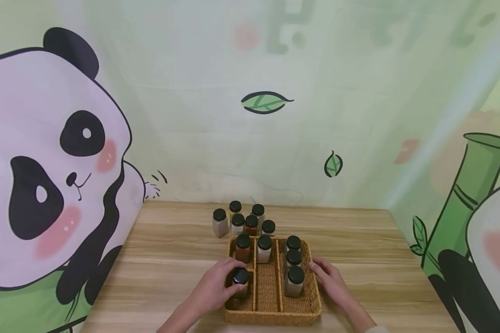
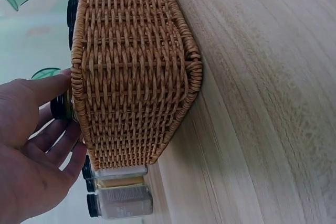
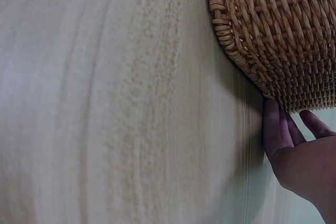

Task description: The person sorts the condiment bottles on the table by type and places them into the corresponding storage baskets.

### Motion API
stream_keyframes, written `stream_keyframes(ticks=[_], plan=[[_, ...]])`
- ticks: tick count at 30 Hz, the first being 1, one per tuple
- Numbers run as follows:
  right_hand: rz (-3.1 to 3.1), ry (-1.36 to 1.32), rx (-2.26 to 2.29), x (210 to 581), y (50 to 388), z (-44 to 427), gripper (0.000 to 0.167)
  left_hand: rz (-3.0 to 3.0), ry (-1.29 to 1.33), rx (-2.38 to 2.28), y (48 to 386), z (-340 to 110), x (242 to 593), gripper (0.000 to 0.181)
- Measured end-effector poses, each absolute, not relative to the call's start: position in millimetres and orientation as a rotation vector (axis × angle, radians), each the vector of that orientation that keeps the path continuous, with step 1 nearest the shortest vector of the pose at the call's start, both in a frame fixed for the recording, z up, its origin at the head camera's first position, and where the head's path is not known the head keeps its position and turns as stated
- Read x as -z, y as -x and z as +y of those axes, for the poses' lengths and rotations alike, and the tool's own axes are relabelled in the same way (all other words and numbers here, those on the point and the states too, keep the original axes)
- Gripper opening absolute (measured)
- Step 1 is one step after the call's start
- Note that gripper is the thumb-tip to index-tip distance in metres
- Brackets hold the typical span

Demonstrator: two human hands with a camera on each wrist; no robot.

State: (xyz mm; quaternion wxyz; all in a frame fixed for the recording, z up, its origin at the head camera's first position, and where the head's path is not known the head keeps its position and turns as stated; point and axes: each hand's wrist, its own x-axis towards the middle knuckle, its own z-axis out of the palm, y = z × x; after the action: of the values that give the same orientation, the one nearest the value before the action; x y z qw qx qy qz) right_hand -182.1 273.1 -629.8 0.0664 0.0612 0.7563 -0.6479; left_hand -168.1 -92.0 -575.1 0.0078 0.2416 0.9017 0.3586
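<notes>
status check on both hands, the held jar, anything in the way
Left hand gripping black-capped jar in basket's near-left compartment. Right hand against basket's right side. Other jars behind basket, not blocking left hand.

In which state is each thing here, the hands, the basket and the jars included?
Basket: upright on the table, partly filled.
Held jar: capped, in the front-left compartment; bottom contact unclear.
Left hand: fingers curled around the held jar.
Right hand: fingers touching the basket's right side.
Back-left jar: capped, upright.
Middle-compartment jar: capped, upright.
Three right-compartment jars: capped, upright, in a row.
Six jars behind basket: capped, upright.
</notes>
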Motion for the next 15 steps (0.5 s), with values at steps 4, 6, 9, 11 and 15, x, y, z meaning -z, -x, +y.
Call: stream_keyframes(ticks=[4,6,9,11,15], plan=[[2.278,-0.182,1.953,630,183,274,0.06,2.802,-0.745,-1.132,170,-92,573,0.042],[2.272,-0.188,1.957,629,183,275,0.059,2.798,-0.748,-1.138,170,-91,571,0.043],[2.277,-0.186,1.954,628,183,275,0.059,2.773,-0.771,-1.147,171,-91,568,0.046],[2.273,-0.201,1.959,628,183,276,0.058,2.729,-0.777,-1.162,173,-94,566,0.05],[2.249,-0.213,1.967,629,183,275,0.058,2.639,-0.66,-1.292,183,-107,555,0.065]])
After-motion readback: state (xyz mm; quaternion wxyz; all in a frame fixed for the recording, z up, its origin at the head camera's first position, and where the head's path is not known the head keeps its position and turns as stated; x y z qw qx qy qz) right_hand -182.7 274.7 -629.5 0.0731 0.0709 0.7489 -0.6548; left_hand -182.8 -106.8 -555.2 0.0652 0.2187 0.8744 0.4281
